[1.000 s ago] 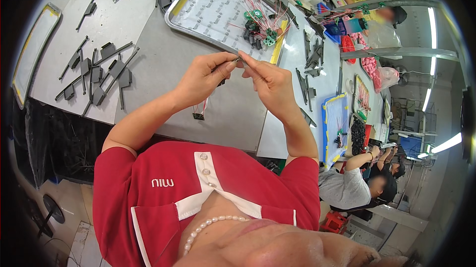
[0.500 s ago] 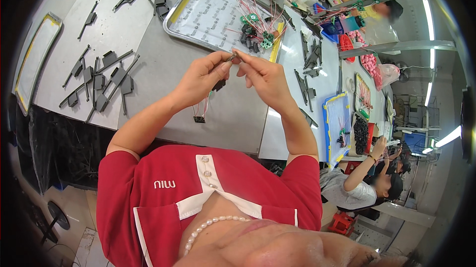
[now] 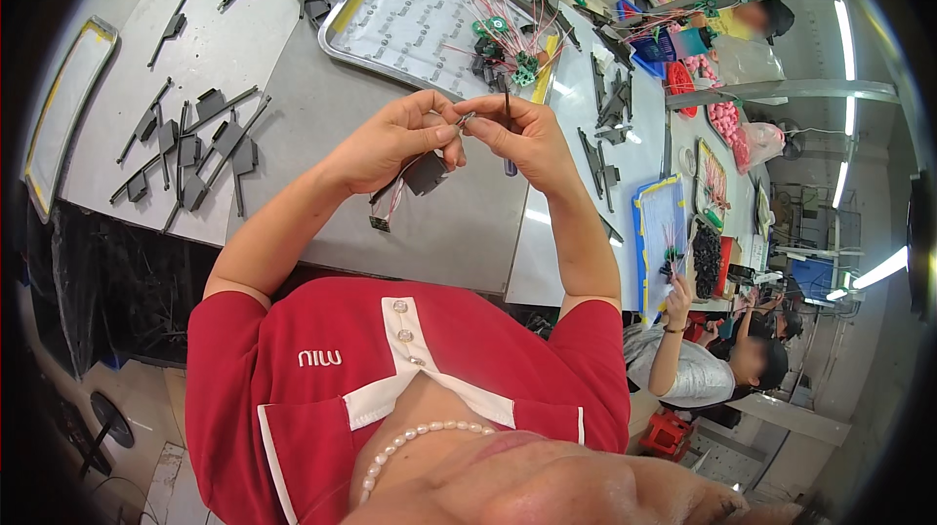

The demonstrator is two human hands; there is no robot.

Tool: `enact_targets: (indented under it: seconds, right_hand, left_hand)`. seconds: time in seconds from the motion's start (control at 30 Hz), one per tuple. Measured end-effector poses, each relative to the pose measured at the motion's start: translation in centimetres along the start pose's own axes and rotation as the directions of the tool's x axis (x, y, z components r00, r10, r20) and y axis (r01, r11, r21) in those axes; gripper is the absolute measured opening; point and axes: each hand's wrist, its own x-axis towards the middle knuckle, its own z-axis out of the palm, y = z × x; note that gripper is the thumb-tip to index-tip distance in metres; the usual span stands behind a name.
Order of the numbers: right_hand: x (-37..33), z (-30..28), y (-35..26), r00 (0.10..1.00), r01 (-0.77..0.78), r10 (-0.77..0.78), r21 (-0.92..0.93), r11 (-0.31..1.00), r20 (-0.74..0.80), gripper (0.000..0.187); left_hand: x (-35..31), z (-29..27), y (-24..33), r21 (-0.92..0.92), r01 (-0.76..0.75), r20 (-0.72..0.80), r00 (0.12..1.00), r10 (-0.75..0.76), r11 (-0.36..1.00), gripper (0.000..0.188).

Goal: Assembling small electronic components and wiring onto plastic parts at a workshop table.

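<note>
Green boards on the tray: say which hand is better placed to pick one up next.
Probably the right hand, though it holds a thin tool: it is nearer the green boards at the right end of the tray. The left hand, holding a dark part, is farther off.

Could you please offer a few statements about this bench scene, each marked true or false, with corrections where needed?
1. The left hand and right hand meet at a small part. True.
2. The right hand has no tool in it. False: it holds a slim tool with a blue end.
3. A small circuit board with wires shows below the left hand. True.
4. Every tray lies left of the hands. False: a blue tray lies to their right.
5. Dark plastic parts lie left of the hands. True.
</note>
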Motion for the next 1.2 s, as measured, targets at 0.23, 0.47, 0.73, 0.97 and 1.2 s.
enact_targets:
  seconds: [0.23,0.47,0.73,0.97,1.2]
  right_hand:
    - [0.0,1.2,0.9,0.996,0.063,-0.049,0.179,0.982,-0.079,0.031]
    - [-1.2,0.9,0.1,0.994,0.048,-0.033,0.143,0.989,-0.108,0.037]
    - [-2.7,1.8,0.9,0.852,0.269,-0.521,-0.805,0.529,-0.058,0.051]
    - [-2.3,2.3,1.2,0.742,0.231,-0.669,-0.924,0.306,-0.035,0.048]
    - [-1.9,3.7,1.1,0.738,0.157,-0.674,-0.958,0.238,-0.047,0.045]
  left_hand:
    - [-0.2,1.0,-0.8,0.435,-0.124,-0.147,0.967,0.206,0.892,0.012]
    - [-0.1,0.6,-0.3,0.186,-0.141,-0.15,0.974,0.17,0.972,0.017]
    - [-0.2,1.1,-0.4,0.297,-0.148,-0.158,0.967,0.201,0.943,0.019]
    - [-0.3,1.8,-0.8,0.309,-0.209,-0.215,0.935,0.282,0.928,0.016]
    - [-0.4,2.1,-1.7,0.545,-0.273,-0.293,0.824,0.485,0.793,0.012]
